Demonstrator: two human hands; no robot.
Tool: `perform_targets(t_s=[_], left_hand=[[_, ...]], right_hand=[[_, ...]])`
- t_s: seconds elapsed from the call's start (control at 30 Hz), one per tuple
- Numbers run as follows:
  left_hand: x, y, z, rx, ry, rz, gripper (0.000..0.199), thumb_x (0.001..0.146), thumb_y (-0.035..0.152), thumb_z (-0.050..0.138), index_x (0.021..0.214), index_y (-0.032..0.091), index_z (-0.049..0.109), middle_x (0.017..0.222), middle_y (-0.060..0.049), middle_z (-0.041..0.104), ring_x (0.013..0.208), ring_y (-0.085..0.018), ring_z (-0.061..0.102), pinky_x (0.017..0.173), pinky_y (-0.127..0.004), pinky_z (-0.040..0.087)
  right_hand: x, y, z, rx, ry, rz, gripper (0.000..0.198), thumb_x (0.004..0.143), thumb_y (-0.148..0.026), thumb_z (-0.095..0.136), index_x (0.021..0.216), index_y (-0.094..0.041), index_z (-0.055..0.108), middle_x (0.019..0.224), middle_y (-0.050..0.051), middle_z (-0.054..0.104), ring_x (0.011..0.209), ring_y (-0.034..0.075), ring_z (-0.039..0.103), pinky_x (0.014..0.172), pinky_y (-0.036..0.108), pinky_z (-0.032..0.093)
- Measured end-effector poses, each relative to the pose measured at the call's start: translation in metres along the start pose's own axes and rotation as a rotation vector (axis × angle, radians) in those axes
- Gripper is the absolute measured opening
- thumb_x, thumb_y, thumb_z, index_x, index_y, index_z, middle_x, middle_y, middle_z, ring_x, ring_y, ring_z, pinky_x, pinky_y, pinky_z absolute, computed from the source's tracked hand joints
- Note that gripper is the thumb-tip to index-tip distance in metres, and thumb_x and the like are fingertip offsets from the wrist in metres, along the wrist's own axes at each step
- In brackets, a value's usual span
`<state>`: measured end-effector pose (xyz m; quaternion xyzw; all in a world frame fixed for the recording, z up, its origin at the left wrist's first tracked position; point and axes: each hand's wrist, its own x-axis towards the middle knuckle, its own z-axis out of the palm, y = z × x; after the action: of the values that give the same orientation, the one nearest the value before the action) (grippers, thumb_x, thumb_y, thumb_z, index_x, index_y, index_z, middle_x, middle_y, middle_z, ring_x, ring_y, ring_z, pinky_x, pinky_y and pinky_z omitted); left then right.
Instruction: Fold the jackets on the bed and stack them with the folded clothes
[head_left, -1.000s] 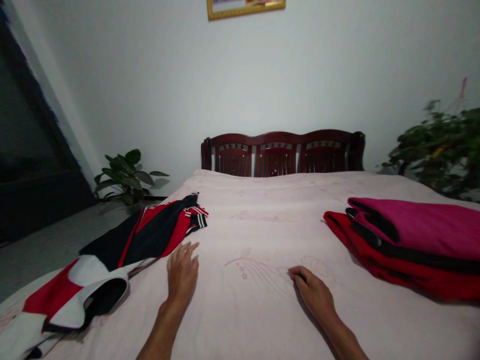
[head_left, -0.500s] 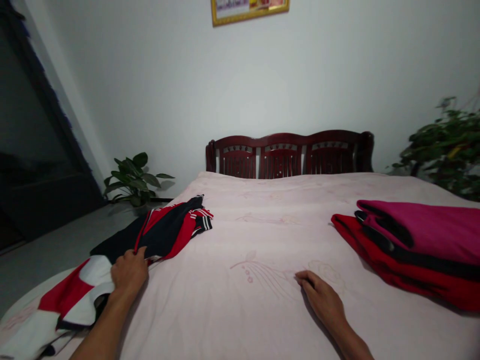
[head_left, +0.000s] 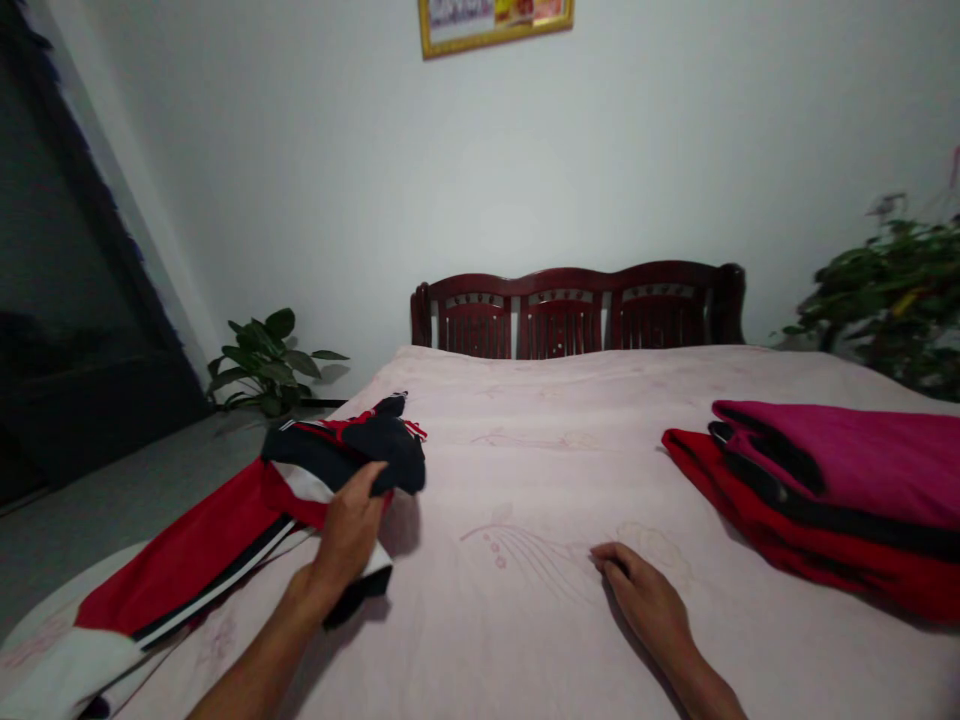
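A track jacket (head_left: 217, 535) in red, navy and white lies on the left side of the bed, with one striped sleeve stretched toward the near left corner. My left hand (head_left: 351, 528) is closed on its bunched middle, where a fold of cloth is lifted and turned over toward the right. A white and dark edge hangs below the fingers. Well to the right, my right hand (head_left: 646, 598) rests on the pink sheet (head_left: 510, 630). Its fingers are curled together near the thumb, with nothing in them.
Folded clothes lie stacked at the right: a magenta garment (head_left: 885, 460) above a red garment (head_left: 817, 555). A dark wooden headboard (head_left: 577, 315) stands against the wall. Potted plants (head_left: 262, 360) flank the bed, and a framed picture (head_left: 495, 38) hangs above.
My left hand has moved right and slightly up, drawing the jacket's near part over its far part. The striped sleeve now shows stretched out. My right hand has stayed put.
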<state>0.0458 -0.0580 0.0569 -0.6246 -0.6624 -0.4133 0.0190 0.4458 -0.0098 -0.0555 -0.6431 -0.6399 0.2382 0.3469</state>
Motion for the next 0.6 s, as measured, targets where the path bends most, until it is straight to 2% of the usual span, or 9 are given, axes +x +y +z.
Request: perform_targets(t_s=[0.07,0.13,0.2,0.3,0.37,0.4,0.47,0.53,0.6], left_hand=[[-0.039,0.031,0.023,-0.106,-0.237,0.181,0.041,0.085,0.018,0.039,0.12,0.019,0.06,0.121,-0.008,0.067,0.115,-0.022,0.06,0.102,-0.034,0.044],[-0.076,0.056,0.037,-0.138,-0.634,0.357,0.032,0.086,0.018,0.045,0.11,0.024,0.065,0.11,-0.005,0.07,0.104,-0.02,0.063,0.094,-0.03,0.047],[-0.102,0.073,0.04,-0.117,-0.927,0.449,0.019,0.087,0.026,0.053,0.099,0.025,0.068,0.1,-0.004,0.072,0.093,-0.022,0.066,0.085,-0.03,0.05],[-0.114,0.076,0.027,-0.168,-1.067,0.403,0.027,0.082,0.036,0.065,0.108,0.028,0.068,0.105,-0.005,0.071,0.096,-0.025,0.066,0.083,-0.031,0.052],[-0.108,0.06,0.014,-0.268,-0.964,0.216,0.036,0.082,0.036,0.066,0.117,0.031,0.065,0.113,-0.004,0.069,0.103,-0.024,0.065,0.089,-0.031,0.051],[-0.102,0.048,0.007,-0.306,-0.832,0.091,0.036,0.084,0.037,0.063,0.12,0.031,0.064,0.117,-0.004,0.067,0.108,-0.024,0.063,0.094,-0.033,0.049],[-0.09,0.014,-0.005,-0.321,-0.428,-0.166,0.039,0.086,0.039,0.056,0.123,0.026,0.063,0.127,-0.008,0.062,0.12,-0.027,0.057,0.106,-0.039,0.043],[-0.078,-0.024,-0.015,-0.285,-0.016,-0.355,0.054,0.081,0.044,0.061,0.129,0.019,0.058,0.137,-0.014,0.053,0.132,-0.032,0.046,0.115,-0.047,0.031],[-0.07,-0.057,-0.023,-0.355,0.187,-0.598,0.071,0.077,0.049,0.067,0.138,0.018,0.048,0.146,-0.016,0.046,0.137,-0.034,0.041,0.115,-0.05,0.032]], right_hand=[[0.0,0.0,0.0,0.012,0.004,-0.005,0.034,0.081,-0.047,0.045,0.094,-0.029,0.071,0.102,-0.001,0.074,0.099,0.024,0.065,0.084,0.033,0.046],[-0.001,0.001,-0.002,0.03,-0.003,0.0,0.033,0.081,-0.047,0.046,0.094,-0.029,0.071,0.102,-0.001,0.074,0.098,0.024,0.065,0.084,0.033,0.046],[-0.002,0.001,-0.003,0.044,-0.004,0.006,0.033,0.082,-0.048,0.047,0.096,-0.029,0.07,0.102,-0.001,0.074,0.098,0.024,0.065,0.084,0.034,0.046],[-0.004,0.001,-0.002,0.078,0.014,0.017,0.036,0.082,-0.051,0.049,0.1,-0.028,0.069,0.104,0.001,0.073,0.1,0.025,0.065,0.088,0.036,0.046],[-0.004,-0.005,0.004,0.144,0.009,0.028,0.039,0.082,-0.053,0.052,0.103,-0.026,0.069,0.108,0.004,0.072,0.104,0.026,0.064,0.092,0.037,0.046],[-0.004,-0.01,0.009,0.201,-0.013,0.027,0.042,0.081,-0.054,0.053,0.106,-0.025,0.068,0.11,0.005,0.072,0.106,0.026,0.063,0.094,0.037,0.045],[-0.002,-0.027,0.021,0.343,-0.102,0.025,0.05,0.08,-0.055,0.056,0.116,-0.021,0.065,0.116,0.009,0.069,0.11,0.026,0.062,0.095,0.037,0.046],[0.002,-0.052,0.036,0.496,-0.231,0.058,0.062,0.079,-0.056,0.059,0.128,-0.018,0.058,0.125,0.013,0.064,0.115,0.027,0.06,0.093,0.037,0.048],[0.008,-0.08,0.052,0.641,-0.325,0.147,0.073,0.076,-0.056,0.064,0.136,-0.017,0.051,0.137,0.017,0.056,0.123,0.029,0.055,0.09,0.038,0.05]])
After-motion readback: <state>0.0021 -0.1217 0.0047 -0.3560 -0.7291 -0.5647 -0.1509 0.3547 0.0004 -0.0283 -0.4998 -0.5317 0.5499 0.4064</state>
